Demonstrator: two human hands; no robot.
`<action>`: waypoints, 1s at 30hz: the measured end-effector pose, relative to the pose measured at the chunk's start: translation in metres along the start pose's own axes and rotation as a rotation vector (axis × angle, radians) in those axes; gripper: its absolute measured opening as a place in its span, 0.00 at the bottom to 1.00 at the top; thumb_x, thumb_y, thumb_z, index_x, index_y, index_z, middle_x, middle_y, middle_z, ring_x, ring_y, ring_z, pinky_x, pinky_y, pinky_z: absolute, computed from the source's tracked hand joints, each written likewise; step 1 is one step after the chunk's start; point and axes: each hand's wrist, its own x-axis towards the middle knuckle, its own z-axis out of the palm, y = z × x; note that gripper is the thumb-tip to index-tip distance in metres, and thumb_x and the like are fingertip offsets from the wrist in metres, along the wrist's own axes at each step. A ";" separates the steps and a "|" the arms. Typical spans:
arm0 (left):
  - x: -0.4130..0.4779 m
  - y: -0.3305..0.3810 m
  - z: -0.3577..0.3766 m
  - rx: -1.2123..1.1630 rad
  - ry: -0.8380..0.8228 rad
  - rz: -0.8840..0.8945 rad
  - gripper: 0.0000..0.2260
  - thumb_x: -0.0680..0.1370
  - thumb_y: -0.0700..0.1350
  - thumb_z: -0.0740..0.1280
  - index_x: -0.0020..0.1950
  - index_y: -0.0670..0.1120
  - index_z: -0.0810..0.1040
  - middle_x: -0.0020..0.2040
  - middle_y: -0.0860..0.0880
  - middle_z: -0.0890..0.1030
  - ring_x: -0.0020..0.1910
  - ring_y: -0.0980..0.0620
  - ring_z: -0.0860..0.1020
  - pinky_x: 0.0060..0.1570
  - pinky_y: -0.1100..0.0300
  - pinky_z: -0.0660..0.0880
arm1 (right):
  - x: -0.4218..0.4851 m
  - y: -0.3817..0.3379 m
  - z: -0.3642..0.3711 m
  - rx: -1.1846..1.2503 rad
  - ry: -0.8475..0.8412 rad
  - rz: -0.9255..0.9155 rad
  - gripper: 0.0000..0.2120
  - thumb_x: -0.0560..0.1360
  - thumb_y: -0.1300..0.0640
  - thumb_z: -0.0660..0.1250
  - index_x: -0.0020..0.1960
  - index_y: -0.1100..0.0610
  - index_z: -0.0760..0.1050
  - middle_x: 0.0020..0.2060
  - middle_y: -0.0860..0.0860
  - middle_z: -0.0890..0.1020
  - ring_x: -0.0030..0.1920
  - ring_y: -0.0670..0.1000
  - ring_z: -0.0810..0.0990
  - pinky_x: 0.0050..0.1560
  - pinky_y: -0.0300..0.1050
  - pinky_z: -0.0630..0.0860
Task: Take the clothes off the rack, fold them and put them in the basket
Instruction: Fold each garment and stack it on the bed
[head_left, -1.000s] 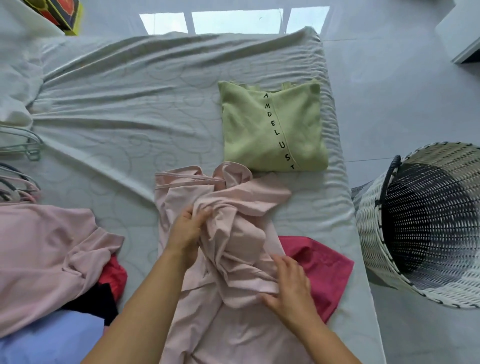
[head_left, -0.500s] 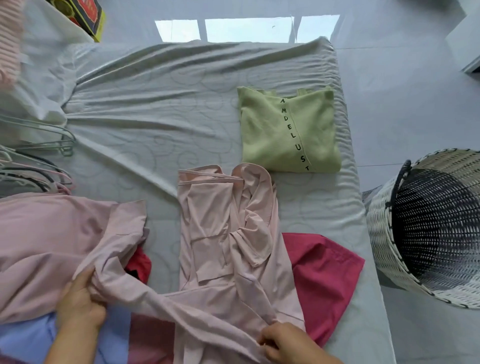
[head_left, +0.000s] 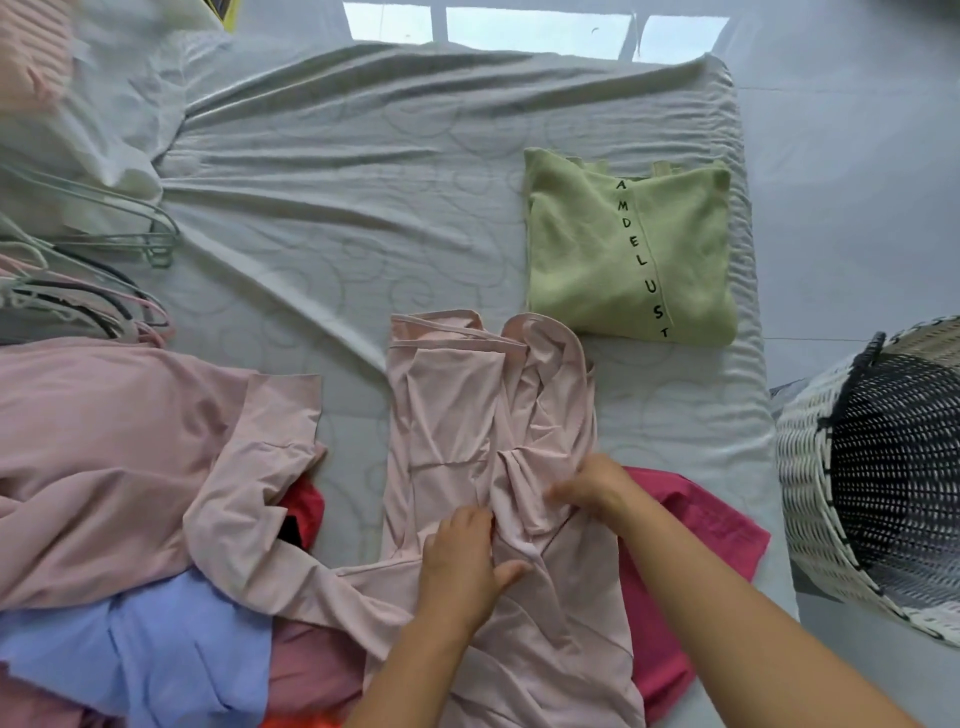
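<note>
a bed with a wrinkled pale grey sheet (head_left: 337, 218) fills most of the view. at its right edge, on the floor, stands a white and black woven basket (head_left: 810, 499), tilted toward the bed. on the left lies a heap of clothes (head_left: 104, 467): a large dusty pink garment on top, a light blue one (head_left: 156, 644) below it, bits of red showing between. a pale pink top (head_left: 467, 415) lies lengthwise in the middle of the bed, partly folded, one long sleeve trailing left to the heap. a red garment (head_left: 696, 530) sticks out from under its right side. a folded green shirt (head_left: 623, 249) with black letters rests beyond it, near the right edge. hangers (head_left: 104, 270) lie at the far left. the left hand (head_left: 462, 556) rests on the pink top, fingers laid flat, thumb spread. the right hand (head_left: 592, 488) is blurred, fingers bent into the bunched fabric; whether it grips i cannot tell.
</note>
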 end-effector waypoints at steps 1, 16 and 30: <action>0.001 0.000 0.000 0.058 0.005 -0.008 0.22 0.73 0.58 0.66 0.62 0.50 0.68 0.57 0.51 0.71 0.58 0.50 0.70 0.56 0.58 0.66 | -0.005 0.002 -0.003 0.033 -0.037 -0.016 0.07 0.69 0.60 0.72 0.43 0.62 0.76 0.39 0.55 0.78 0.36 0.51 0.76 0.37 0.42 0.72; -0.003 -0.049 -0.007 -0.795 0.005 -0.338 0.10 0.70 0.41 0.74 0.41 0.44 0.73 0.35 0.49 0.75 0.36 0.53 0.73 0.39 0.62 0.69 | -0.013 -0.130 -0.019 0.321 0.211 -0.536 0.15 0.76 0.61 0.63 0.62 0.61 0.70 0.59 0.57 0.74 0.59 0.57 0.75 0.61 0.53 0.72; 0.017 -0.031 -0.026 -0.176 0.082 -0.312 0.10 0.77 0.55 0.63 0.50 0.49 0.72 0.49 0.50 0.79 0.52 0.47 0.77 0.45 0.57 0.69 | 0.047 -0.070 -0.077 -0.456 0.757 -0.496 0.11 0.77 0.60 0.59 0.57 0.59 0.75 0.53 0.61 0.74 0.51 0.63 0.75 0.46 0.52 0.71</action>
